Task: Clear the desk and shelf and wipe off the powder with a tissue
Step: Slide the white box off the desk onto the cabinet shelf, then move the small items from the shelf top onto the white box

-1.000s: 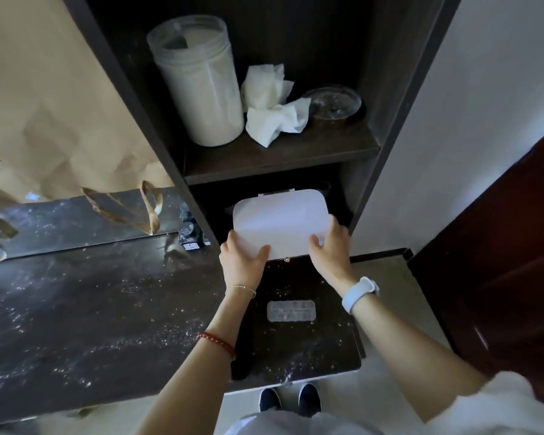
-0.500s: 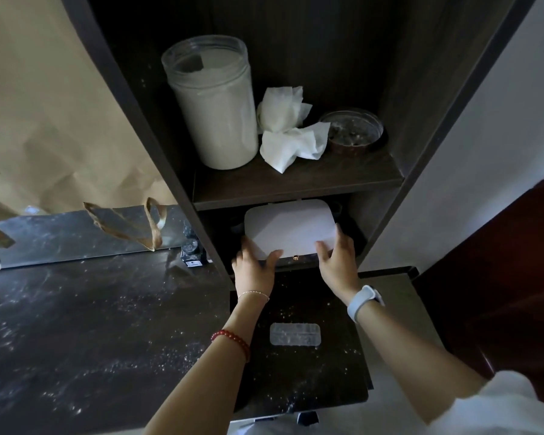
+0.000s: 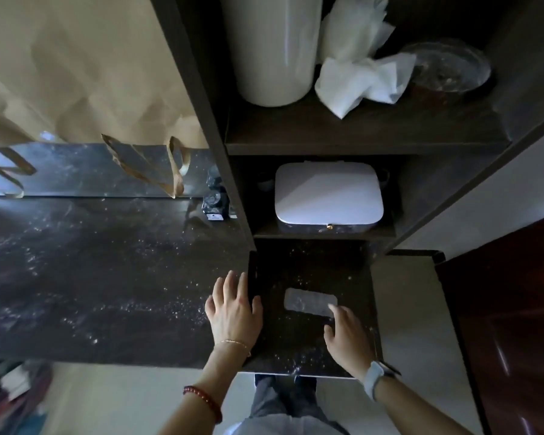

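Note:
A white box (image 3: pixel 327 196) with a rounded lid sits on the lower shelf (image 3: pixel 327 234), free of both hands. My left hand (image 3: pixel 234 309) hovers open over the dark, powder-speckled desk (image 3: pixel 91 277), by a thin dark object (image 3: pixel 252 279) lying there. My right hand (image 3: pixel 347 332) is open too, its fingertips touching a clear blister pack (image 3: pixel 308 301) lying flat on the desk. On the upper shelf (image 3: pixel 358 136) stand a white canister (image 3: pixel 272 48), a crumpled white tissue (image 3: pixel 361 73) and a glass dish (image 3: pixel 449 65).
A brown paper bag (image 3: pixel 76 67) with handles stands at the desk's back left. A small dark bottle (image 3: pixel 214 202) sits beside the shelf's upright panel (image 3: pixel 208 120). A dark red door (image 3: pixel 509 324) is to the right. My feet show below the desk's front edge.
Both hands let go of the white box, now left on the lower shelf, and drew back down to the desk. The view tilted downward.

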Tool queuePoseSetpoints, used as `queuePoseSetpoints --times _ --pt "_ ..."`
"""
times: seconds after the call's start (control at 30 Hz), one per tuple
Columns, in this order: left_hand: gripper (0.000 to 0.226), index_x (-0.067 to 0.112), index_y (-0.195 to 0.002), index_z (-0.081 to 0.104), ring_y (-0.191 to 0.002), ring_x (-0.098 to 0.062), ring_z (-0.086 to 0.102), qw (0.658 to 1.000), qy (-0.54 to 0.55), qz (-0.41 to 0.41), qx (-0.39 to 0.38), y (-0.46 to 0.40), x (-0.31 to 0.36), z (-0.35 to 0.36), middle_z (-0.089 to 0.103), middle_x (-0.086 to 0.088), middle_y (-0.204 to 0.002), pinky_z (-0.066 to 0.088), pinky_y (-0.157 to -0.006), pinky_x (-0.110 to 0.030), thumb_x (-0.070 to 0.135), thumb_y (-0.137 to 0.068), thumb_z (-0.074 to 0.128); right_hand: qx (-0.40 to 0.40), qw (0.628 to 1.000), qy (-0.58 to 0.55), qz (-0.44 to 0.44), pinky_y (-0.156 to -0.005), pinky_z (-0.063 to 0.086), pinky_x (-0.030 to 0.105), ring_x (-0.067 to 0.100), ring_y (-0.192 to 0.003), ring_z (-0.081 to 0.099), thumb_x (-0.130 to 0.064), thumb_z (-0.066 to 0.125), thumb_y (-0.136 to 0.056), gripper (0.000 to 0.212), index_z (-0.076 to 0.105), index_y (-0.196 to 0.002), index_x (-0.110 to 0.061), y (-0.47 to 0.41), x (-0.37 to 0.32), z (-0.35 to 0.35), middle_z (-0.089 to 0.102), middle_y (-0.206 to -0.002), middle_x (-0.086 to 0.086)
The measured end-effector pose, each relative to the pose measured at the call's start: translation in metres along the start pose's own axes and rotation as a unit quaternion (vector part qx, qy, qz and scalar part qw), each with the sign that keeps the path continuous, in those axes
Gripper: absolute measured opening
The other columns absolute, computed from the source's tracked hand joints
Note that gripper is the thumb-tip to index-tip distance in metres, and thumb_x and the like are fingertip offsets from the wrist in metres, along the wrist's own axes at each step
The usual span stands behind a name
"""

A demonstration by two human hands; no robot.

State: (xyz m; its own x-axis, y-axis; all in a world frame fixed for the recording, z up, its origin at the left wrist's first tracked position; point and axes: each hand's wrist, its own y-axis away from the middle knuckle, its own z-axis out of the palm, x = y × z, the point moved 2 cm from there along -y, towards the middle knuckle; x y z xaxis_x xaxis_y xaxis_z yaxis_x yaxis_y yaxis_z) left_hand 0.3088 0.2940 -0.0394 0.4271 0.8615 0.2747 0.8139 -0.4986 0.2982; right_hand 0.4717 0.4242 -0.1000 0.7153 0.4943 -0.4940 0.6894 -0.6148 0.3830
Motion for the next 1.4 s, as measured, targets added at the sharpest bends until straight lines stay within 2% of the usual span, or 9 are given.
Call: queuePoseSetpoints --times 0.23,0.5,0.57,0.67,0.73,0.87,1.03,1.27,1.4 --pt "0.063 0.033 -0.144 0.012 -0.142 -0.02 -0.002 0.998 -0.062 -0.016 -0.012 -0.002 -0.028 0.027 0.007 0.004 -0.156 0.003 -0.112 -0.042 0.058 -0.086 0.011 -0.085 0.976 0.201 -0.001 -0.097 0.035 0.04 0.031 -0.127 0.03 -0.027 0.046 -0.091 0.062 0.014 -0.143 -0.011 -0.054 0.011 0.041 0.024 -0.144 0.013" --pt "0.076 0.036 -0.144 0.013 -0.142 -0.019 -0.001 0.998 -0.06 -0.017 -0.008 -0.003 -0.027 0.027 0.009 0.006 -0.155 0.002 -0.112 -0.043 0.061 -0.074 -0.003 -0.091 0.943 0.317 -0.046 -0.09 0.037 0.039 0.03 -0.116 0.039 -0.015 0.043 -0.088 0.039 0.039 -0.126 -0.006 -0.084 0.005 0.047 0.04 -0.128 0.012" --pt "0.074 0.035 -0.144 0.012 -0.142 -0.019 -0.002 0.998 -0.058 -0.02 -0.015 -0.004 -0.026 0.024 0.008 0.006 -0.155 0.002 -0.113 -0.043 0.062 -0.076 -0.001 -0.081 0.936 0.337 -0.065 -0.081 0.042 0.038 0.031 -0.107 0.048 -0.02 0.055 -0.082 0.038 0.048 -0.116 -0.004 -0.088 0.004 0.045 0.048 -0.118 0.014" --pt "0.059 0.035 -0.144 0.009 -0.142 -0.02 -0.004 0.996 -0.071 -0.018 -0.043 -0.004 -0.025 0.019 0.004 0.006 -0.156 0.002 -0.113 -0.042 0.057 -0.09 0.019 -0.058 0.936 0.341 -0.067 -0.06 0.049 0.036 0.029 -0.074 0.059 -0.03 0.083 -0.043 0.052 0.064 -0.083 -0.004 -0.087 -0.003 0.039 0.059 -0.084 0.013" --pt "0.058 0.035 -0.144 0.008 -0.142 -0.02 -0.004 0.996 -0.069 -0.016 -0.056 -0.005 -0.025 0.015 0.003 0.006 -0.156 0.004 -0.113 -0.042 0.052 -0.092 0.027 -0.071 0.95 0.299 -0.056 -0.072 0.047 0.038 0.029 -0.091 0.056 -0.03 0.073 -0.062 0.049 0.058 -0.101 -0.005 -0.077 -0.009 0.035 0.056 -0.099 0.012" --pt "0.059 0.034 -0.144 0.008 -0.142 -0.021 -0.004 0.996 -0.058 -0.015 -0.068 -0.005 -0.021 0.01 0.002 0.005 -0.156 0.005 -0.113 -0.044 0.052 -0.092 0.029 -0.005 0.989 0.107 -0.099 -0.08 0.046 0.041 0.032 -0.098 0.054 -0.028 0.068 -0.068 0.056 0.051 -0.114 -0.002 -0.051 -0.023 0.019 0.053 -0.109 0.015" --pt "0.06 0.034 -0.144 0.008 -0.142 -0.022 -0.004 0.994 -0.056 -0.005 -0.092 -0.006 -0.023 0.004 0.002 0.005 -0.155 0.008 -0.113 -0.046 0.054 -0.091 0.029 0.113 0.98 -0.066 -0.152 -0.077 0.05 0.025 0.019 -0.097 0.056 -0.042 0.051 -0.072 0.056 0.045 -0.118 -0.01 -0.009 -0.052 -0.028 0.051 -0.113 0.009" --pt "0.06 0.033 -0.145 0.007 -0.141 -0.023 0.0 0.992 -0.064 0.03 -0.107 -0.004 -0.029 -0.005 0.004 0.004 -0.155 0.016 -0.11 -0.046 0.051 -0.092 0.03 0.342 0.923 -0.04 -0.171 -0.083 0.047 0.034 0.025 -0.1 0.05 -0.035 0.052 -0.076 0.053 0.048 -0.118 -0.002 -0.014 -0.105 -0.123 0.053 -0.107 0.015" --pt "0.06 0.033 -0.145 0.006 -0.141 -0.025 0.001 0.99 -0.07 0.046 -0.11 -0.006 -0.032 -0.005 0.003 0.004 -0.155 0.017 -0.11 -0.048 0.051 -0.092 0.03 0.375 0.921 0.03 -0.1 -0.081 0.046 0.046 0.037 -0.097 0.052 -0.033 0.058 -0.08 0.051 0.053 -0.114 0.004 -0.047 -0.124 -0.155 0.055 -0.104 0.022"
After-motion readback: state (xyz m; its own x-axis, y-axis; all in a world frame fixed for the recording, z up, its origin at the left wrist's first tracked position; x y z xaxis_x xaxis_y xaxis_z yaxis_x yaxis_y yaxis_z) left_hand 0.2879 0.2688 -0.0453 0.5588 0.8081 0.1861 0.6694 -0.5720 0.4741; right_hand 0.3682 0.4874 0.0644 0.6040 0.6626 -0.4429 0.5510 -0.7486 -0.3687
